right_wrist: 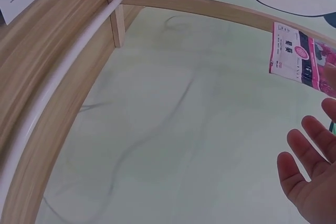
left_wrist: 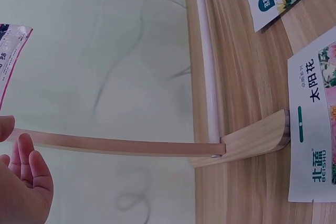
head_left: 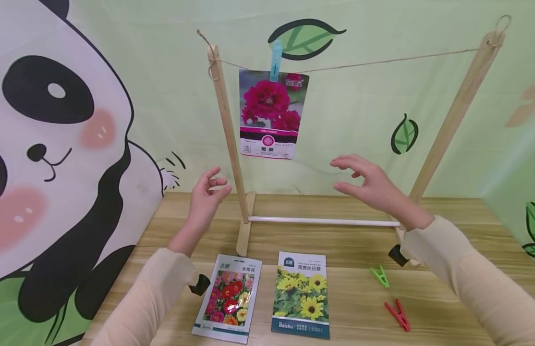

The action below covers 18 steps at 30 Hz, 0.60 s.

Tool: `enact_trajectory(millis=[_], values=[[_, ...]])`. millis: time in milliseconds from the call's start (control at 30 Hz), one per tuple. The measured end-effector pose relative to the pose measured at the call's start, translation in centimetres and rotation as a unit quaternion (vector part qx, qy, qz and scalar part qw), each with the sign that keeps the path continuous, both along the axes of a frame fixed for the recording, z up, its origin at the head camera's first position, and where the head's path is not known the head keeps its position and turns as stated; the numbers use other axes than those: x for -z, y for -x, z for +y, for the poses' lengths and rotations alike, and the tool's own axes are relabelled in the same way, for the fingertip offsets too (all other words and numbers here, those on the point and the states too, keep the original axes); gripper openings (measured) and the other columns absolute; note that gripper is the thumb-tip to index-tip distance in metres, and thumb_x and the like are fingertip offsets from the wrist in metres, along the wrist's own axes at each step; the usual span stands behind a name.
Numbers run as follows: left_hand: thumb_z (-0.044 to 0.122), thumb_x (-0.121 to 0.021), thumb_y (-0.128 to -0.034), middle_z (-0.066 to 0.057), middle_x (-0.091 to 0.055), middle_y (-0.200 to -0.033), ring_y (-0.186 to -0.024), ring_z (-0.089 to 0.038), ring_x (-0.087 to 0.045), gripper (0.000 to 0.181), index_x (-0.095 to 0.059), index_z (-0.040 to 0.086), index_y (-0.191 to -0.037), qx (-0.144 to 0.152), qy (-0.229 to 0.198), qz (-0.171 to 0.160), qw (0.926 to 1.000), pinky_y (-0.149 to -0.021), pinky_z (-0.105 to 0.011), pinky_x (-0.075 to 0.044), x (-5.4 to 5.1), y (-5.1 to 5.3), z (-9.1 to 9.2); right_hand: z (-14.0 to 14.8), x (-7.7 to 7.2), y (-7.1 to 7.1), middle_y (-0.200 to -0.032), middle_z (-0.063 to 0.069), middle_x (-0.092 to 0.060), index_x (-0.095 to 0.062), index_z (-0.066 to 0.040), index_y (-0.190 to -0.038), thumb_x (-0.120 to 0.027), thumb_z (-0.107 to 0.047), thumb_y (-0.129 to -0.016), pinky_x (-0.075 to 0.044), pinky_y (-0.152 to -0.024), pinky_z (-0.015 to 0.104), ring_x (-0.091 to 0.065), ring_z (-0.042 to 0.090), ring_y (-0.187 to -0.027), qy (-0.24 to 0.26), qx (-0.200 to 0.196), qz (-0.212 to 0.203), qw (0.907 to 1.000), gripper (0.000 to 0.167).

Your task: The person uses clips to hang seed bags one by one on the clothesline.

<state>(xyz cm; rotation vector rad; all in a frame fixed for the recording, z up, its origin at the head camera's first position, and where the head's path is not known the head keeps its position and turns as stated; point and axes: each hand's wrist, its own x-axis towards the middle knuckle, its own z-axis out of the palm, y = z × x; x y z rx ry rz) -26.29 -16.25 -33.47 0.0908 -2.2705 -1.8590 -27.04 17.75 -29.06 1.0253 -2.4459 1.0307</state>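
A hollyhock seed packet (head_left: pixel 269 115) with a magenta flower hangs from a twine line (head_left: pixel 380 62), held by a blue clothespin (head_left: pixel 275 61). My left hand (head_left: pixel 207 197) is raised beside the left wooden post (head_left: pixel 228 129), fingers loosely bent, with nothing in it. To the right of the hanging packet, my right hand (head_left: pixel 364 182) is in the air, its fingers spread and apart from everything. On the table lie a packet with red and pink flowers (head_left: pixel 230 298) and a sunflower packet (head_left: pixel 300 295). A green clothespin (head_left: pixel 380 276) and a red clothespin (head_left: pixel 398 315) lie right of them.
A white rod (head_left: pixel 323 221) joins the feet of the wooden stand above the table (head_left: pixel 349 254). The right post (head_left: pixel 457 115) leans outward in view. Behind stands a pale green backdrop with a large panda (head_left: pixel 68 158) and leaves.
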Motion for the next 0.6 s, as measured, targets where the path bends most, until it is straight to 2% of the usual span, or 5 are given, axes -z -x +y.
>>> enact_trajectory(millis=[233,433,600], values=[[0.010,-0.057,-0.0847,-0.011,-0.052,-0.107,-0.072,-0.008,-0.049,0.048,-0.040,0.015,-0.130,0.000,0.002,-0.006,1.0000,-0.065,-0.019,-0.042,0.4,0.0,-0.1,0.2,0.2,-0.3,-0.120,0.011,-0.053,-0.054,-0.005,-0.117,-0.065,-0.006,-0.078,-0.041,-0.075,0.022,-0.047,0.019,-0.101,0.007,0.003,-0.016,0.9998,0.041],[0.012,-0.058,-0.0846,-0.009,-0.052,-0.106,-0.074,-0.008,-0.049,0.049,-0.040,0.015,-0.130,-0.001,0.006,-0.008,0.9999,-0.069,-0.022,-0.043,0.7,0.0,-0.2,0.4,0.5,-0.4,-0.118,0.011,-0.055,-0.055,-0.006,-0.116,-0.065,-0.005,-0.077,-0.041,-0.074,0.021,-0.046,0.007,-0.097,0.011,0.004,-0.012,0.9999,0.040],[0.010,-0.057,-0.0848,-0.010,-0.052,-0.107,-0.074,-0.008,-0.049,0.049,-0.039,0.015,-0.130,-0.002,0.007,-0.012,0.9999,-0.069,-0.023,-0.043,0.8,-0.1,-0.2,0.7,1.1,-0.3,-0.118,0.011,-0.055,-0.055,-0.005,-0.116,-0.065,-0.007,-0.078,-0.041,-0.074,0.020,-0.046,0.009,-0.098,0.006,0.011,-0.020,0.9997,0.039]])
